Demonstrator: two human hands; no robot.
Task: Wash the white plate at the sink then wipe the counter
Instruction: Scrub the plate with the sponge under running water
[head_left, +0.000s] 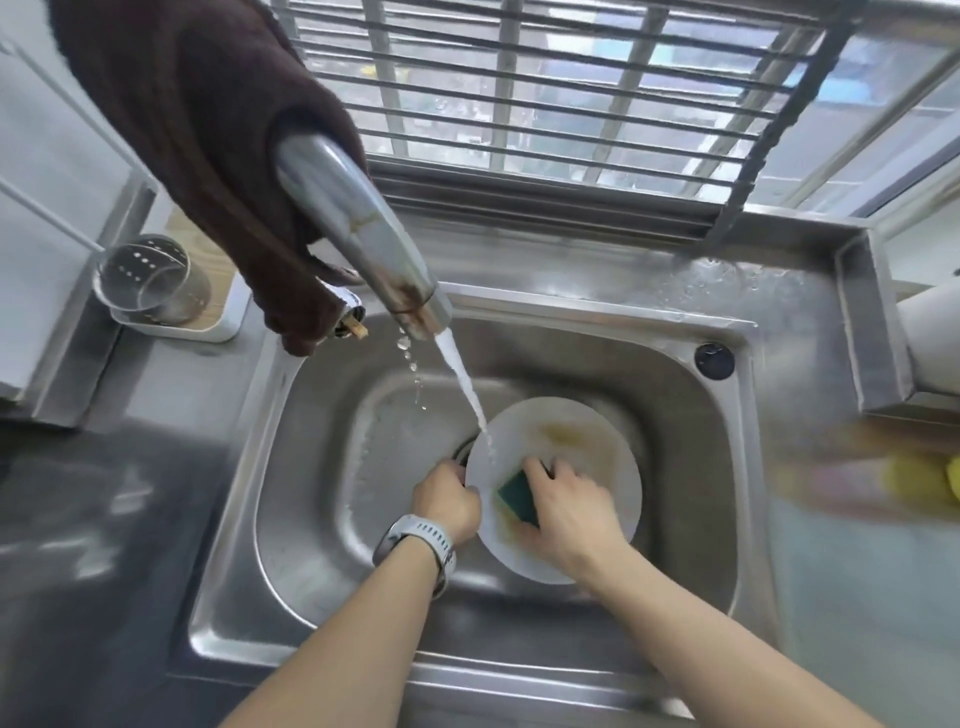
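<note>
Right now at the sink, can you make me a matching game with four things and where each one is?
Things:
1. plate
2. sponge
3. cloth
4. watch

Places:
A. draped over the tap
B. on the left wrist
C. under the right hand
D. in the sink, under the running water

Pairs: 1-D, 2-C, 3-A, 4-B

You have a white plate (587, 431) smeared with yellow-brown stains, a dark green sponge (517, 493) on it, a dark brown cloth (197, 135) draped over the silver faucet (358, 228), and a white watch (421, 540).
</note>
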